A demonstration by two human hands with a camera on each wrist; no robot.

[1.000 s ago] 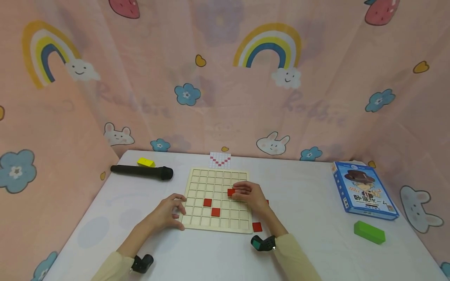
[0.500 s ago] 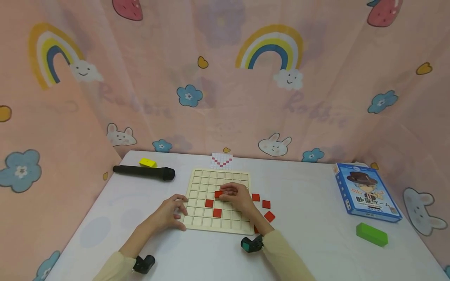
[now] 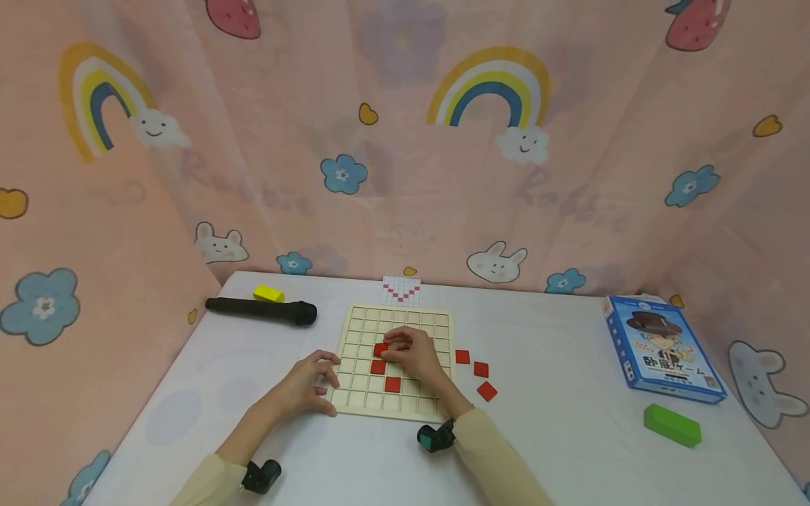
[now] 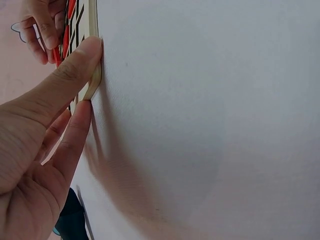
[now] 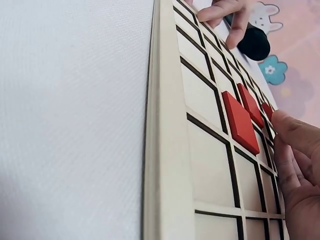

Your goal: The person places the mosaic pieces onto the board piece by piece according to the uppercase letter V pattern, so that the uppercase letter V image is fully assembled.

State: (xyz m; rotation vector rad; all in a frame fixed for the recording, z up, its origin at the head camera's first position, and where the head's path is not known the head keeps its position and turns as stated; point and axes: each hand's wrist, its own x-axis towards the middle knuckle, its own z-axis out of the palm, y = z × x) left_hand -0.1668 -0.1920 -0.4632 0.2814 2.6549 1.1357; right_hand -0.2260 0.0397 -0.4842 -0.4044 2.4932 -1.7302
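Observation:
A cream grid board (image 3: 362, 400) lies on the white table. My left hand (image 3: 301, 388) grips its near left corner, thumb on the front edge and fingers along the left side, as the left wrist view shows close up. Above the board, my right hand (image 3: 414, 353) pinches a red square tile (image 3: 380, 349) between thumb and fingertips, over a cell left of the middle. Two more red tiles sit in cells nearer the front: one red tile (image 3: 377, 367) just below the held one, another red tile (image 3: 392, 384) diagonally right of it.
Right of the board lie three loose red tiles, the nearest a turned tile (image 3: 486, 391). Behind it stands a pattern card (image 3: 401, 291) with a red V. A black microphone (image 3: 261, 310) and yellow block (image 3: 268, 294) are at left, a blue box (image 3: 664, 349) and green block (image 3: 672, 425) at right.
My right hand has moved left across the board with the red tile, uncovering the loose tiles at right. The left hand has stayed at the corner.

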